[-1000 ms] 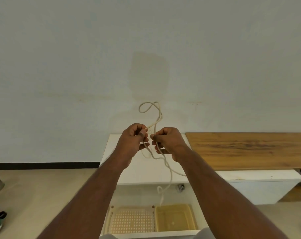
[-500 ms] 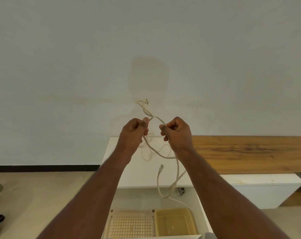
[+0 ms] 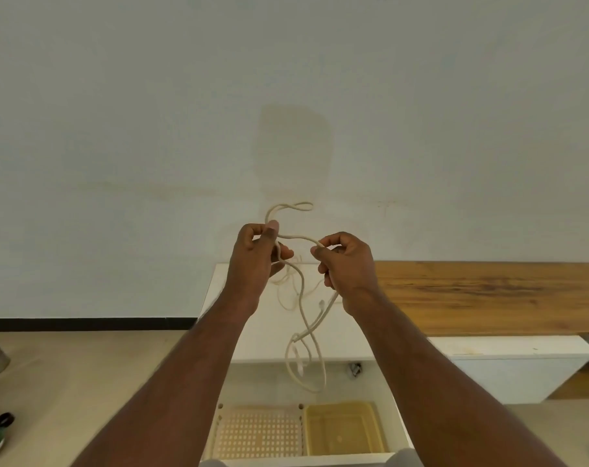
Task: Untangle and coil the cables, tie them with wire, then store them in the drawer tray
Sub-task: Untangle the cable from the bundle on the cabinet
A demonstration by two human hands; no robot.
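Cable untangling above the open drawer

Trays sit nearest, in the open drawer point(image 3: 399, 429): a perforated beige tray point(image 3: 257, 433) on the left, a smooth yellow tray point(image 3: 343, 429) beside it, both holding nothing visible. Above them hangs the thin, limp cream cable point(image 3: 303, 318), its tangled loops dangling below the hands toward the drawer. Left hand point(image 3: 252, 261) pinches the cable between thumb and curled fingers; right hand point(image 3: 348, 264) has its fingers curled round it, a short span arching between them, roughly level, left to right. One loop stands up above the left hand. Farther back lie the white surface point(image 3: 219, 298) and a grained wooden surface point(image 3: 488, 294) against the wall.
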